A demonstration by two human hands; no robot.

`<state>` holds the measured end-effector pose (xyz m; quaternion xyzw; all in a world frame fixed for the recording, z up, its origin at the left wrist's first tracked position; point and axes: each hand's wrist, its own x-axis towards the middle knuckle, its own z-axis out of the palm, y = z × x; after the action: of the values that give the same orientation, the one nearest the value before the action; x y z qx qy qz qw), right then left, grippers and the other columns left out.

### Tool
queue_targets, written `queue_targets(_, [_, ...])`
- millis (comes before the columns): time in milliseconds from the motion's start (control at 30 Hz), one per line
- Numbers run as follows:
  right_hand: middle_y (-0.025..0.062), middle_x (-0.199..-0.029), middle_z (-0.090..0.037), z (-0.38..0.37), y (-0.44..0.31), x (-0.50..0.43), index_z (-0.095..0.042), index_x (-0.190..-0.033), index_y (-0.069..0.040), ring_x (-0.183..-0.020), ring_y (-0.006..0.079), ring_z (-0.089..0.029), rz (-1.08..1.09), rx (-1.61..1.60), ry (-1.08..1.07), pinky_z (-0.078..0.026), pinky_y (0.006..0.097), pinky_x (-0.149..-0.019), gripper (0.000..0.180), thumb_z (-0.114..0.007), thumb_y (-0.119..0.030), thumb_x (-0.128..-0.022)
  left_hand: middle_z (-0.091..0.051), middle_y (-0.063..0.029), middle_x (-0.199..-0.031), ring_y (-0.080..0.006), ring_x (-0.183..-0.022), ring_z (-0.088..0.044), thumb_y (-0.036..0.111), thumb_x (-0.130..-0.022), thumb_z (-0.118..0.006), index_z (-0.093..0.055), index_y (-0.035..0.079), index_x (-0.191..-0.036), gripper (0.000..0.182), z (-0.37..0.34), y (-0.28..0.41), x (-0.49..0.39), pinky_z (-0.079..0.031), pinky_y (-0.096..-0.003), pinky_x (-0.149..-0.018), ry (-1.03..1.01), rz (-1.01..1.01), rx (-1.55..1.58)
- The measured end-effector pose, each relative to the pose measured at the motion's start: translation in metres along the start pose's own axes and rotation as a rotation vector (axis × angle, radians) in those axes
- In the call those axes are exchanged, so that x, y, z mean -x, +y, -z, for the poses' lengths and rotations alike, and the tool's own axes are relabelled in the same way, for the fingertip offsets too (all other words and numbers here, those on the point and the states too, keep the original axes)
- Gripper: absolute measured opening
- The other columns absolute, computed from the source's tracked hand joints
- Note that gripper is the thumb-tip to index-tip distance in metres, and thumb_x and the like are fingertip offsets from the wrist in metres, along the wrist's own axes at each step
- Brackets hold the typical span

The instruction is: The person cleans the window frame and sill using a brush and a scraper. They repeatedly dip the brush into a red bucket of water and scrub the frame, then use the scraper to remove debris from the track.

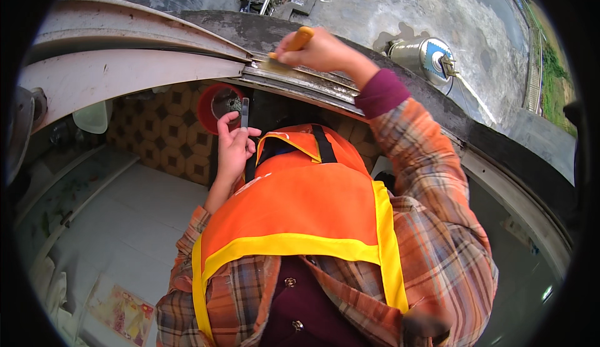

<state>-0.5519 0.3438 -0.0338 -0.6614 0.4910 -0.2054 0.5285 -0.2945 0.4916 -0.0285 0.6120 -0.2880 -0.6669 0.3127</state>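
Observation:
My right hand (324, 51) grips the yellow wooden handle of a brush (300, 38), tilted over a metal sliding-window track (323, 83). The bristle end is down at the track, blurred and partly hidden by the fingers. Along the track lie dirt and wet-looking patches. Lower and to the left, my left hand (234, 149) holds a slim grey flat tool (244, 112) upright between thumb and fingers; its exact kind is unclear. Just beyond that hand stands a red bucket (204, 109) with murky, speckled contents.
White window sash frames (136, 68) border the track at left. Outside, past a dark concrete ledge (225, 26), a metal cylinder (417, 59) stands on the concrete ground. Indoors are a patterned tile floor (171, 127) and a pale translucent container (92, 117). I wear an orange apron (300, 202).

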Motion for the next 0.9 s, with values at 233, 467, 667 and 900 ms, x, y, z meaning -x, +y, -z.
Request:
queue_targets(233, [0.0136,-0.075,-0.067,-0.012,-0.029,0.043,-0.068,-0.089,-0.01,-0.07,0.0323,-0.065,0.076,0.284,0.152,-0.053,0.0371,-0.065,0.013,-0.065,-0.02,-0.081,-0.062,-0.0104,-0.093,-0.0063,-0.061,-0.047,0.015,-0.098,-0.041,-0.053,0.003,-0.113,0.023,-0.018,0.029,-0.006,-0.033,-0.017,-0.048,-0.282,0.297,0.347])
queue_targets(467, [0.0171,-0.11,-0.058,-0.071,-0.043,0.098,-0.055,-0.103,-0.003,-0.105,0.036,-0.055,0.387,0.2,0.083,-0.048,0.0397,-0.085,0.027,-0.065,-0.005,-0.077,-0.058,0.0001,-0.095,-0.009,-0.07,-0.05,0.042,-0.1,-0.037,-0.052,0.013,-0.109,0.033,-0.059,0.035,-0.016,-0.034,-0.02,-0.048,-0.404,0.469,0.64])
queue_targets(667, [0.0054,-0.089,-0.063,-0.065,-0.006,0.111,-0.062,-0.097,-0.005,-0.082,0.0199,-0.061,-0.389,-0.522,0.16,-0.05,0.0302,-0.077,0.014,-0.054,-0.015,-0.091,-0.058,-0.0092,-0.09,-0.0126,-0.067,-0.048,0.035,-0.098,-0.041,-0.045,0.013,-0.08,0.029,-0.06,0.031,-0.016,-0.038,-0.0227,-0.049,-0.343,0.528,0.627])
queue_targets(900, [0.0036,-0.08,-0.059,-0.077,-0.008,0.078,-0.055,-0.093,-0.003,-0.068,0.0135,-0.063,-0.623,-1.149,0.074,-0.054,0.0284,-0.057,0.026,-0.047,-0.027,-0.097,-0.061,-0.0201,-0.107,-0.0288,-0.102,-0.06,0.035,-0.1,-0.037,-0.044,0.011,-0.078,0.033,-0.056,0.024,-0.01,-0.051,-0.0386,-0.082,-0.373,0.439,0.706])
